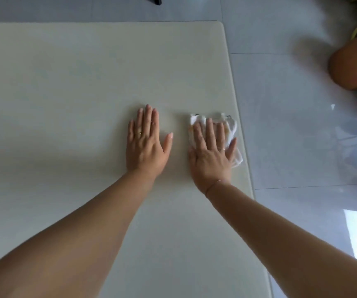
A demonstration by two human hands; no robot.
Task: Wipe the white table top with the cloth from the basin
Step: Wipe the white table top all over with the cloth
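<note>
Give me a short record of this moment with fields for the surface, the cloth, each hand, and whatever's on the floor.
surface: white table top, seen from above
cloth: white cloth, bunched, lying flat near the table's right edge
right hand: flat, palm down on the cloth, fingers spread, pressing rather than gripping
left hand: flat, palm down on bare table, beside the cloth and apart from it
floor: grey tiles; brown rounded object at right, blurred, cannot identify
basin: cannot be made out
</note>
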